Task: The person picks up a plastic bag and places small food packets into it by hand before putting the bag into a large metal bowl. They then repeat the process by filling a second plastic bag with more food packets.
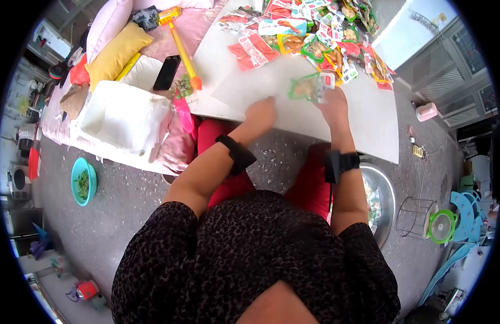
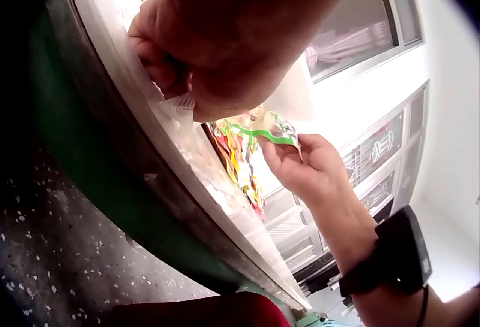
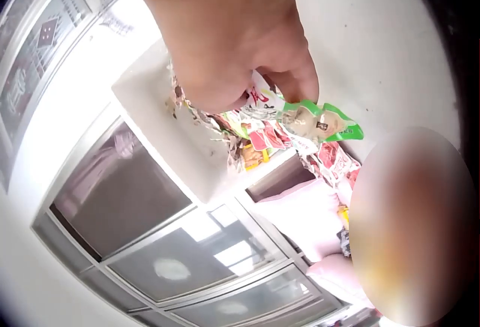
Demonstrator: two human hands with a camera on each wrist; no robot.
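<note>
The right hand (image 1: 334, 108) grips a small green-edged packet (image 1: 304, 88) by one end above the table; in the right wrist view the packet (image 3: 319, 122) points away from the curled fingers. Close to the table's front edge is the left hand (image 1: 261, 114), its fingers curled on a clear plastic bag (image 1: 236, 89). The left wrist view shows crinkled plastic (image 2: 180, 110) coming out below the left hand (image 2: 161, 50). Many red, green and yellow packets (image 1: 320, 46) lie in a heap at the table's back.
The white table (image 1: 377, 119) spans the front. At the left, a white foam box (image 1: 120, 116), a phone (image 1: 167, 73) and a yellow stick (image 1: 184, 54) lie on a pink cover. A metal basin (image 1: 388, 197) with packets stands on the floor at the right, a turquoise bowl (image 1: 77, 183) at the left.
</note>
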